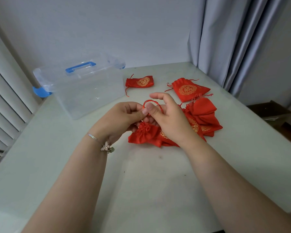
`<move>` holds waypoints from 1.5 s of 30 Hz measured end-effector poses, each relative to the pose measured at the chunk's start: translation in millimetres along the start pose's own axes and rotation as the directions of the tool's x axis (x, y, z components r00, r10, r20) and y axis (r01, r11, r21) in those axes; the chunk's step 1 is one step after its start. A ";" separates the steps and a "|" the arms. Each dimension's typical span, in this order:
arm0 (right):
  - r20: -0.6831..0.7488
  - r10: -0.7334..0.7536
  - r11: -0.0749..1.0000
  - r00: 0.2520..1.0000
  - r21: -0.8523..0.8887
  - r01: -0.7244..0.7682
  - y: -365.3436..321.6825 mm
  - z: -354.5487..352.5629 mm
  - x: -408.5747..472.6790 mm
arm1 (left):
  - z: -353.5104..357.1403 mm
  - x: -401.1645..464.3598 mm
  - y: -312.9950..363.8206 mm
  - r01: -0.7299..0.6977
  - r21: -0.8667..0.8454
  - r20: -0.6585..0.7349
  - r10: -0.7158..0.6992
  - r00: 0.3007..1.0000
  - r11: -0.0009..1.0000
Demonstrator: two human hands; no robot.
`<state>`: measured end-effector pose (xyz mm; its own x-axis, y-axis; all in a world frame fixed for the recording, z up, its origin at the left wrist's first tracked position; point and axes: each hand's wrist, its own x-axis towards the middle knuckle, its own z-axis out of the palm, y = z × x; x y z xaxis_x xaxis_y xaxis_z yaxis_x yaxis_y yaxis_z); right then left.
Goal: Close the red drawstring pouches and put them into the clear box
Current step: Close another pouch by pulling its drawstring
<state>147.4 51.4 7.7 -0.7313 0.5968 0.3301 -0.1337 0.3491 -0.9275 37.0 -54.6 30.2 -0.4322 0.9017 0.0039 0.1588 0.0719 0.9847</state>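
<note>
Red satin fills the middle of my view: a gathered red drawstring pouch [146, 134] with gold print sits on the pale grey tabletop [141, 182], its mouth puckered tight and pointing up between both hands. The left hand [124, 115], with a thin silver bracelet carrying a butterfly charm [106, 146] at the wrist, has its fingers curled in and is pinching the thin red cord [152, 103] where it rises from the pouch mouth. The right hand [168, 118] pinches the same cord just beside it, thumb pressed down, while its index finger sticks out straight above; the cord arcs in a small loop between the two hands.

Under and behind the right hand I see a heap of more red fabric pouches [203, 115], overlapping one another. Further back lies a flat red pouch with a round gold emblem [188, 89], and well apart to its left a smaller red pouch with a gold heart pattern [139, 81], cords trailing loose.

At the back left stands the clear plastic box [84, 98], open at the top, and I can see no red inside it. Its clear lid with a blue handle [81, 67] leans behind it. Grey curtains [225, 39] hang at the right.
</note>
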 end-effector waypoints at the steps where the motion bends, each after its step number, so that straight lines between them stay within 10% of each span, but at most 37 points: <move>1: 0.023 0.007 0.999 1.000 0.038 -0.008 0.2 -1.5 0.7 | -1.5 0.8 -0.1 0.003 -0.019 -0.024 -0.004 1.000 1.000; 14: -0.231 -0.186 0.942 0.955 0.233 0.240 -4.6 -11.2 4.3 | -3.2 3.8 -5.4 -0.039 0.023 -0.068 0.041 0.997 0.999; 22: -0.375 -0.029 0.843 0.926 0.489 0.225 -10.6 -18.5 5.5 | 8.3 1.5 -0.7 -0.113 0.058 -0.017 0.114 0.993 0.992; 30: -0.158 0.146 0.634 0.977 0.773 0.030 -6.9 -19.2 5.0 | 2.8 5.5 -7.0 -0.065 -0.196 -0.065 0.053 0.996 0.978; 35: -0.101 0.119 0.841 0.988 0.539 -0.046 -6.7 -12.1 1.4 | -0.8 8.0 -9.3 0.040 -0.383 -0.090 -0.081 0.993 0.923; 45: 0.003 0.102 0.979 0.995 0.177 -0.101 -5.5 -12.9 -0.5 | 2.4 5.9 -7.1 -0.088 -0.214 -0.147 0.057 0.987 0.973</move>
<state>157.2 58.4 14.9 -0.7432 0.6273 0.2328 -0.1750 0.1536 -0.9725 35.4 -48.7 22.8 -0.5484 0.8318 0.0858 0.0024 -0.1011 0.9949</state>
